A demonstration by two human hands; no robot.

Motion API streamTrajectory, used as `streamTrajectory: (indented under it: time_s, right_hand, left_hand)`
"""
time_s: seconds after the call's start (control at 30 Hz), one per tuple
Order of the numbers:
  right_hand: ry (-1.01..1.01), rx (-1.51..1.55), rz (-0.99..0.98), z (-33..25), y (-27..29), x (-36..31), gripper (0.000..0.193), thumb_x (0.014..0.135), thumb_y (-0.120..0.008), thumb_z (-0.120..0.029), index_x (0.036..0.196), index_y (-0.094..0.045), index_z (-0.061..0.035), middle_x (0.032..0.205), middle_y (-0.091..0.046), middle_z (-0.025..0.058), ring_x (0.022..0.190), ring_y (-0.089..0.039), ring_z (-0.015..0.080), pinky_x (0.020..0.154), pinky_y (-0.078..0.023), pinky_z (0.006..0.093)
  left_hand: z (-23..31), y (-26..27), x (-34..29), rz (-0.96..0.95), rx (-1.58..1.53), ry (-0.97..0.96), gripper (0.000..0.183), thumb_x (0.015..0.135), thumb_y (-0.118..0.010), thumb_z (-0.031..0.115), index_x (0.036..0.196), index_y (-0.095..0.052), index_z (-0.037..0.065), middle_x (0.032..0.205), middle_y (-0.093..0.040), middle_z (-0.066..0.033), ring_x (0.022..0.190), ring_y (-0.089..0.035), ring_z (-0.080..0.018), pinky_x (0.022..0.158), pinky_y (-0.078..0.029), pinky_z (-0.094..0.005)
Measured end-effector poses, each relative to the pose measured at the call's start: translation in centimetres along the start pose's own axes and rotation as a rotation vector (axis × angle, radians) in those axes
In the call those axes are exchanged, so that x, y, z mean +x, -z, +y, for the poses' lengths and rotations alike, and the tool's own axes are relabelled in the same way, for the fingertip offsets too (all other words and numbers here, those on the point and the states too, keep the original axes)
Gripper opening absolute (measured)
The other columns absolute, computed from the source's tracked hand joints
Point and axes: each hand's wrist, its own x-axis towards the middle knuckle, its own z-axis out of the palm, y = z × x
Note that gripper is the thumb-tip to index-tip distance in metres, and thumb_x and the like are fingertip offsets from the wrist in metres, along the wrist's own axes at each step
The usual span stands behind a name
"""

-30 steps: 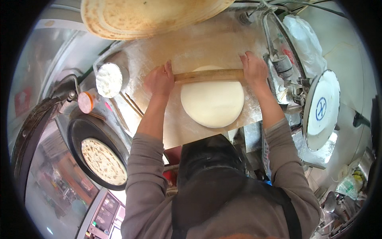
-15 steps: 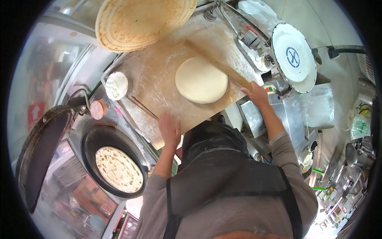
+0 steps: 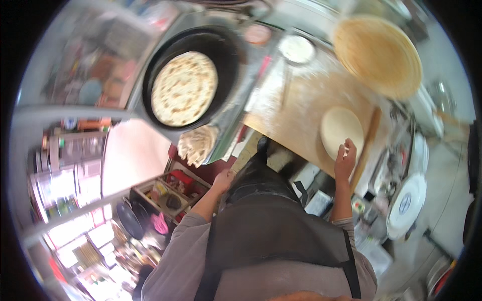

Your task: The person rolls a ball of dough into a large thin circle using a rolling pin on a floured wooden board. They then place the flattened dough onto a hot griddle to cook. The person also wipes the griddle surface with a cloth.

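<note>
A smooth pale round of dough [image 3: 337, 128] lies on the floured board [image 3: 309, 93]. My right hand [image 3: 345, 156] is over its near edge, fingers apart and slightly bent, with nothing gripped. A wooden rolling pin [image 3: 372, 131] lies along the right side of the dough, off my fingers. Lower down, my left hand [image 3: 224, 180] hangs beyond the board's left corner, beside a red cabinet; its fingers are smeared. In a black round pan [image 3: 230, 60] to the left sits a browned flatbread [image 3: 185, 89]. A crumpled beige cloth [image 3: 197, 144] is at the pan's near side.
A bowl of flour [image 3: 297, 49] and a thin stick [image 3: 286, 88] are on the board's far left. A large round tan disc [image 3: 377, 56] stands at the far right. A white enamel lid [image 3: 406, 205] is right of the board. Open drawers [image 3: 175, 193] stand lower left.
The view has turned left toward the pan. My right hand has let go of the rolling pin, now lying beside the dough. My left hand has moved off the board.
</note>
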Motion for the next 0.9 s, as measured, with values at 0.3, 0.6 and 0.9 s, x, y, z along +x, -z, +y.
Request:
streamTrajectory:
  time_s: [0.3, 0.6, 0.9]
  right_hand:
    - [0.439, 0.346, -0.787, -23.3, -25.4, 9.7, 0.048, 0.097, -0.072, -0.022, 0.135, -0.058, 0.0026, 0.12, -0.07, 0.0215, 0.108, -0.07, 0.027, 0.092, -0.056, 0.0392]
    - [0.308, -0.26, -0.894, -38.5, -47.8, 15.1, 0.075, 0.091, -0.071, -0.036, 0.145, -0.047, 0.0111, 0.14, -0.06, 0.0315, 0.132, -0.059, 0.0386, 0.11, -0.047, 0.0426]
    - [-0.342, 0.137, -1.055, -38.7, -51.5, 17.0, 0.055, 0.087, -0.079, -0.032, 0.122, -0.064, 0.0079, 0.115, -0.074, 0.017, 0.103, -0.074, 0.0247, 0.088, -0.06, 0.0399]
  left_hand:
    - [-24.7, -11.4, -9.6, 0.204, -0.639, 0.632, 0.024, 0.093, -0.062, 0.02, 0.102, -0.074, 0.001, 0.08, -0.07, -0.0112, 0.083, -0.07, -0.0293, 0.075, -0.055, -0.0401]
    - [-23.4, -11.3, -7.6, 0.222, -1.278, 0.788, 0.031, 0.097, -0.066, 0.025, 0.115, -0.071, 0.0, 0.089, -0.068, -0.0051, 0.07, -0.061, -0.0129, 0.065, -0.053, -0.0302]
    - [-24.2, -9.7, -5.9, 0.25, -1.202, 0.75, 0.041, 0.098, -0.067, 0.029, 0.123, -0.069, -0.002, 0.097, -0.073, -0.0094, 0.077, -0.068, -0.016, 0.071, -0.056, -0.032]
